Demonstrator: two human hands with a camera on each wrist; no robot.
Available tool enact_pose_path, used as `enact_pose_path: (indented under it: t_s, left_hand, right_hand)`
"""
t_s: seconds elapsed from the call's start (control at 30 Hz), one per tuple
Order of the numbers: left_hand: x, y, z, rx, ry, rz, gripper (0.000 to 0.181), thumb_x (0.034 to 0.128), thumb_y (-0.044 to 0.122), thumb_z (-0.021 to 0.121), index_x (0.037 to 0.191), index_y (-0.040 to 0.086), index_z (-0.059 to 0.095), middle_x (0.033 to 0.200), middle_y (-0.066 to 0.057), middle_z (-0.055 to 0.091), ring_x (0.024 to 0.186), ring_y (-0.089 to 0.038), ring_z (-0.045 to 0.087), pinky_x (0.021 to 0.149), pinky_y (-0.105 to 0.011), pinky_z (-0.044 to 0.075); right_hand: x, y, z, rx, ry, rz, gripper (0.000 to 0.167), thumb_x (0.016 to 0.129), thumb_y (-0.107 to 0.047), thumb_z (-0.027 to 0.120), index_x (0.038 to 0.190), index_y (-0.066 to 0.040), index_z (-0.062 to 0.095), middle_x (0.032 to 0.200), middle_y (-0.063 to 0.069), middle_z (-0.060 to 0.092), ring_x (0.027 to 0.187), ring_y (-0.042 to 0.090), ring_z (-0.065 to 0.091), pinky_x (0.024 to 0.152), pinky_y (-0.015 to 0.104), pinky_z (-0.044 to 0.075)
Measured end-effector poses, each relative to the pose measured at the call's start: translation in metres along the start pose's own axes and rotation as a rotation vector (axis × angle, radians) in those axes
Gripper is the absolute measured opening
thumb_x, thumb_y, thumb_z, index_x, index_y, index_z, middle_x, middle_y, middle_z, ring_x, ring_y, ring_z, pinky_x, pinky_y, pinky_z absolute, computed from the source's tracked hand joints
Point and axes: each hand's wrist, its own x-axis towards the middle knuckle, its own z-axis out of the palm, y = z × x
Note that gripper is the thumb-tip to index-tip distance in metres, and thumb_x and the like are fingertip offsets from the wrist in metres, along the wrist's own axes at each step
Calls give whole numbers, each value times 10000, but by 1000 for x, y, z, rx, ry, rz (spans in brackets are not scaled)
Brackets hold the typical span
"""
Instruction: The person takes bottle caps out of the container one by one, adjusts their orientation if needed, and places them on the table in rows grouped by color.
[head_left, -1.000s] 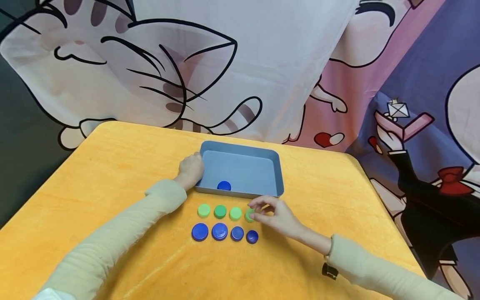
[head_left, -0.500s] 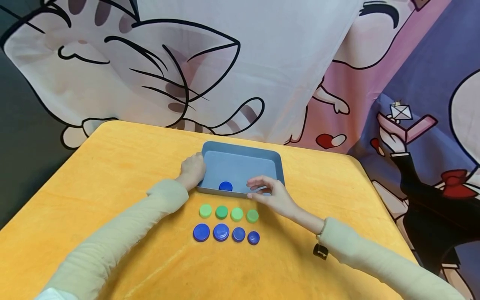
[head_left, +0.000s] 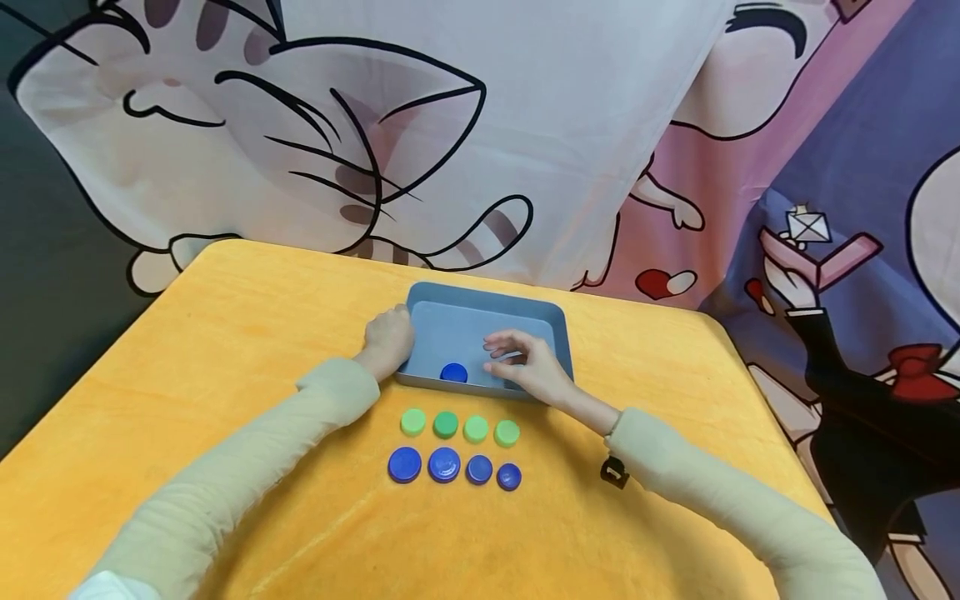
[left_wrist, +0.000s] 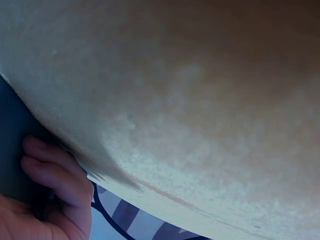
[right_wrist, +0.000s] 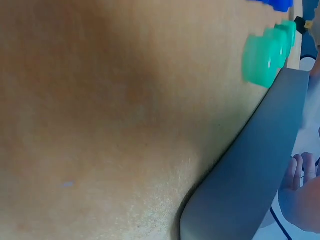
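My left hand [head_left: 390,337] grips the left rim of a shallow grey-blue tray [head_left: 491,310]; the left wrist view has its curled fingers [left_wrist: 57,172] against the tray wall. One blue bottle cap [head_left: 453,372] lies inside by the near wall. Over the tray's right half hovers my right hand [head_left: 531,365], fingers loosely bent, thumb apart, nothing seen between them. In front of the tray is a row of green bottle caps [head_left: 476,429], one darker [head_left: 446,425]. A row of blue bottle caps [head_left: 444,465] lies nearer me, two larger and two smaller.
A yellow cloth [head_left: 300,292] covers the table. Behind it hangs a curtain [head_left: 570,125] printed with cartoon figures. The tray's near wall [right_wrist: 245,165] rises beside the green caps in the right wrist view.
My right hand has moved from the rightmost green cap up and leftward over the tray, leaving that cap in its row. The left hand stays on the tray rim.
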Motion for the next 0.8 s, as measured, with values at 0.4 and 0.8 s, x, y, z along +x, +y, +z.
enact_pose_path:
  t_s: [0.4, 0.8]
  left_hand:
    - [0, 1, 0, -9, -11, -5, 283, 1022, 111, 347, 1083, -83, 544, 897, -219, 653, 803, -293, 678, 688, -409, 575]
    - [0, 1, 0, 1, -5, -4, 278, 1021, 110, 352, 1079, -85, 540, 904, -225, 651, 823, -308, 683, 700, -413, 576]
  right_hand:
    - [14, 5, 3, 14, -34, 2, 437, 851, -36, 699, 1250, 62, 551, 1192, 287, 607, 1087, 442, 579, 946, 479, 492]
    - [27, 16, 10, -81, -102, -59, 399, 848, -45, 707, 1219, 36, 583, 1204, 217, 628, 1052, 324, 614, 951, 401, 506]
